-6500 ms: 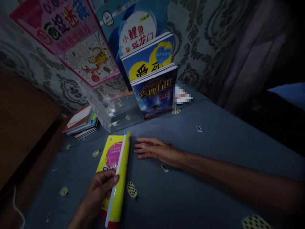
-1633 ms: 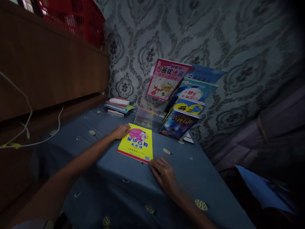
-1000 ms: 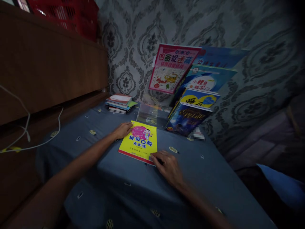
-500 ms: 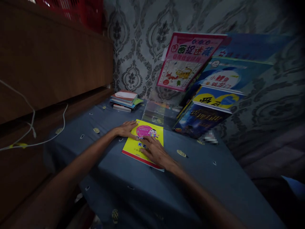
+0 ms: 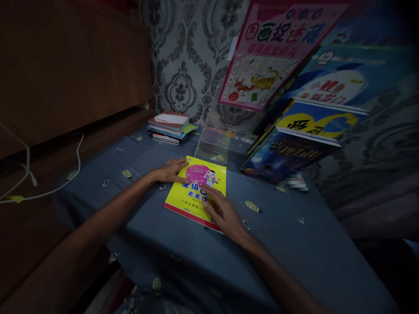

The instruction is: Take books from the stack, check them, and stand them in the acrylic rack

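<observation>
A closed yellow book (image 5: 190,192) with a pink circle on its cover lies flat on the blue patterned cloth (image 5: 268,244). My left hand (image 5: 170,171) rests flat on the book's far left edge, fingers apart. My right hand (image 5: 222,211) lies palm down on the cover's right part, fingers spread toward the middle. Neither hand grips the book.
A clear acrylic stand (image 5: 222,144) behind the book holds a pink book (image 5: 268,56) on top, with a blue book (image 5: 330,83), a yellow-blue book (image 5: 314,124) and a dark book (image 5: 281,157) leaning beside. A stack of books (image 5: 170,127) lies at far left. Brown wooden furniture (image 5: 65,74) and a white cable (image 5: 49,187) border the left.
My right hand slid from the book's near right corner onto its cover, then drew slightly back. Left hand stayed on the far left edge. The view moved closer to the stand.
</observation>
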Demonstrator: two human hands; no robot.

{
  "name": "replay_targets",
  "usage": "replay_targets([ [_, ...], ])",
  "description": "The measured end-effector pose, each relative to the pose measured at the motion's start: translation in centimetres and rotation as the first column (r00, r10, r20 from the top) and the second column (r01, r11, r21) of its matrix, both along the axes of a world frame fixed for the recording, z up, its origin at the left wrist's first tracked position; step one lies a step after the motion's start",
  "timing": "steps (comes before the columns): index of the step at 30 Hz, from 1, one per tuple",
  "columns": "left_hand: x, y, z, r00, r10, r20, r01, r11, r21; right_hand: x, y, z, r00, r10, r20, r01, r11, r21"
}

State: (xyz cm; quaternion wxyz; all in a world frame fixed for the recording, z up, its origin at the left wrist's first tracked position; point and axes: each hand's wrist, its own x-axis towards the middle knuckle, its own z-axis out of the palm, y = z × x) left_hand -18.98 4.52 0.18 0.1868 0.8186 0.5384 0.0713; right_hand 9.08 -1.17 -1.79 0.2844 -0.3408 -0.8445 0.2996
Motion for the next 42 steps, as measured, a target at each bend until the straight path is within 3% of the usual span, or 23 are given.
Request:
replay_targets([
  [5, -0.3, 0.2, -0.3, 1.0, -0.007, 0.001, 0.006, 1.0, 0.025, 0.2, 0.4, 0.7, 0.973, -0.113, -0.203, 0.039, 0.94, -0.338],
  [11, -0.5, 0.2, -0.4, 1.0, -0.011, 0.014, 0.011, 0.998, 0.054, 0.1, 0.5, 1.4, 0.93, -0.196, -0.312, 0.026, 0.881, -0.473],
  [28, -0.4, 0.3, -0.3, 1.0, -0.014, 0.004, 0.014, 0.998, 0.054, 0.0, 0.9, 1.3, 0.819, -0.362, -0.445, 0.005, 0.78, -0.626],
  [42, -0.5, 0.3, -0.3, 1.0, -0.022, -0.001, 0.022, 0.997, 0.075, 0.0, 1.1, 1.2, 0.822, -0.325, -0.468, -0.04, 0.786, -0.617],
])
